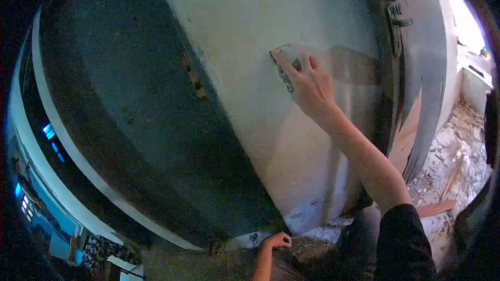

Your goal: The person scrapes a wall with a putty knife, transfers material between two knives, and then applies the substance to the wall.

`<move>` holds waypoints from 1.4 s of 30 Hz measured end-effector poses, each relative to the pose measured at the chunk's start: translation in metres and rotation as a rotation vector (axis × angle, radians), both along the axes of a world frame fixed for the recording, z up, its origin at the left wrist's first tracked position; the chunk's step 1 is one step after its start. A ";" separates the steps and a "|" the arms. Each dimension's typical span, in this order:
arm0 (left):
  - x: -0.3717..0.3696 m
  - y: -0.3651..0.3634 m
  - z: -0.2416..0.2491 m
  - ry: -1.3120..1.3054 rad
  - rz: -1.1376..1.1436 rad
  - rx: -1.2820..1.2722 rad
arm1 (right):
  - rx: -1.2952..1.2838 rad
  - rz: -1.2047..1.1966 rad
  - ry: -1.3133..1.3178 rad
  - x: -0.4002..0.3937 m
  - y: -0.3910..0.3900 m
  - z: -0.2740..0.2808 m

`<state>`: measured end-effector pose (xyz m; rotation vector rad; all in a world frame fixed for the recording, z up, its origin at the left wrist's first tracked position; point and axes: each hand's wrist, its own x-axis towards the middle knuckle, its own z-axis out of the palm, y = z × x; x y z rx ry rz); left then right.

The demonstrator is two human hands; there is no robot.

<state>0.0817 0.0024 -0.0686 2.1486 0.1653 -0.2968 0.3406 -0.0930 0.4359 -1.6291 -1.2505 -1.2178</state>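
My right hand (312, 83) presses a flat, stained scraper (282, 67) against a pale, smooth panel (250, 31). Its index finger lies stretched along the tool, while the other fingers curl over it; the palm side is hidden. Low in the view, my left hand (277, 240) rests near the panel's bottom edge, fingers curled in. Nothing shows inside that hand.
A wide dark surface (140, 99) fills the left side, with a worn metal fitting (195, 77) along its edge. To the right are a metal bolt latch (398, 22), rubble on the floor (442, 156) and a wooden strip (436, 208).
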 end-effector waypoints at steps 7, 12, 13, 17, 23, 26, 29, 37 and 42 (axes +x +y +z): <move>0.007 -0.007 0.007 0.114 0.001 0.007 | 0.048 0.042 0.003 -0.001 0.005 0.002; -0.001 -0.018 0.015 0.013 0.065 -0.048 | -0.062 0.027 0.132 0.002 0.002 -0.004; -0.001 -0.009 -0.009 -0.013 0.013 -0.037 | -0.012 0.037 0.097 0.001 -0.002 0.004; -0.002 0.006 -0.039 0.106 -0.023 -0.002 | 0.065 0.051 0.037 0.003 0.000 -0.004; 0.006 0.006 -0.034 0.130 -0.058 -0.012 | 0.097 -0.011 -0.102 0.010 -0.008 0.014; 0.005 -0.001 -0.024 0.139 -0.012 0.073 | 0.062 -0.002 -0.072 0.011 -0.011 0.001; 0.007 0.016 -0.077 0.048 -0.077 -0.100 | 0.147 -0.090 -0.135 0.015 -0.002 0.015; 0.001 -0.007 -0.019 0.257 0.070 -0.009 | 0.103 -0.083 -0.113 0.014 -0.011 0.014; 0.010 0.003 -0.036 0.235 -0.023 0.009 | 0.052 -0.125 -0.060 0.015 -0.021 0.020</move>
